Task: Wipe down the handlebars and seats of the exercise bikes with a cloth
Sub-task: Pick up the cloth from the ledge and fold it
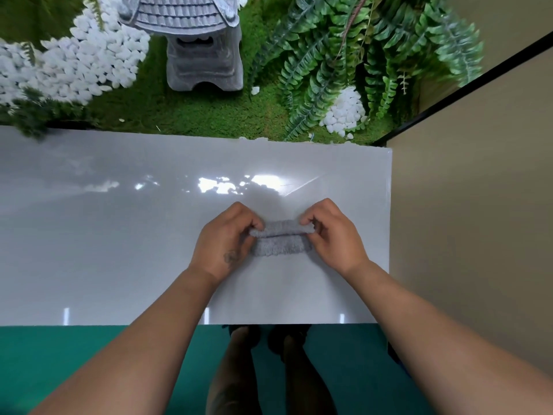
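Now | cloth [280, 238]: grey, fluffy, folded small | left hand [223, 242], right hand [335, 235]: pinching its ends

No text, label, brand, number or sign is showing legibly anywhere; a dark mark on the back of the left hand [223, 244] is too blurred to read.

A glossy white table [119, 235] fills the middle of the view, and its surface reflects bright patches of light. One small grey folded cloth [280, 238] lies on it, near the right end and closer to the front edge. The table stands on a green floor [74, 354].
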Motion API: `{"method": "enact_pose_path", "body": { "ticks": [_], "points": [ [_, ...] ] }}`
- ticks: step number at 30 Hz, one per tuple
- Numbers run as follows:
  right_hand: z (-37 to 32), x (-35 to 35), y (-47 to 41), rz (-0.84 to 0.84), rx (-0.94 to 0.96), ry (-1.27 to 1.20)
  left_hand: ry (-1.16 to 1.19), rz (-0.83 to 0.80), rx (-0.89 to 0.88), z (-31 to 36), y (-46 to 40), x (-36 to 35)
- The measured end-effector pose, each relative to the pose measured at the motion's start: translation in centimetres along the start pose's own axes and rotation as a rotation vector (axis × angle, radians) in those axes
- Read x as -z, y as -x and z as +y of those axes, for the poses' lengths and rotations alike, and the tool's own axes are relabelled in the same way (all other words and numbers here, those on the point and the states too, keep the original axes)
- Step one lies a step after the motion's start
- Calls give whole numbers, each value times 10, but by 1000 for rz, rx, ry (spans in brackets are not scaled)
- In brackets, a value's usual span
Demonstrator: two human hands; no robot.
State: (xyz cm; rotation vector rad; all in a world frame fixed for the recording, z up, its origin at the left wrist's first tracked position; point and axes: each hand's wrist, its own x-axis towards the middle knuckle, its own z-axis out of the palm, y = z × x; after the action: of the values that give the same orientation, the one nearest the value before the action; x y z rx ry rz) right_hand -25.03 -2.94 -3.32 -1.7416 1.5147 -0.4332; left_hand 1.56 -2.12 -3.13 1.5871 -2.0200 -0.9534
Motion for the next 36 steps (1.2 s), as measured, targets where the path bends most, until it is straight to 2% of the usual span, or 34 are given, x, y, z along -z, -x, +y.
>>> {"method": "enact_pose_path", "body": {
  "ticks": [5, 11, 16, 22, 26, 29, 32, 36],
  "points": [
    [5, -8, 18, -20, 100, 139, -73, -2, -48, -4, 21, -10],
    [12, -18, 31, -86, 106, 223, -68, 8, -81, -13, 38, -22],
    [10, -21, 30, -90, 125, 293, 28, -26, -108, -13, 45, -28],
    [3, -19, 22, -51, 157, 298, 143, -15, 203, 2, 36, -29],
    [-3, -17, 13, -67, 173, 272, 6, -7, 236, -3, 29, -37],
    [-10, -15, 6, -151, 210, 266, 26, -21, 184, -4, 26, -35],
    [-15, -18, -2, -264, 227, 250, 125, -87, 151, -7, 24, -32],
    [-22, -24, -7, -395, 145, 149, 407, -108, 323, -1, 20, -23]
  ]
}}
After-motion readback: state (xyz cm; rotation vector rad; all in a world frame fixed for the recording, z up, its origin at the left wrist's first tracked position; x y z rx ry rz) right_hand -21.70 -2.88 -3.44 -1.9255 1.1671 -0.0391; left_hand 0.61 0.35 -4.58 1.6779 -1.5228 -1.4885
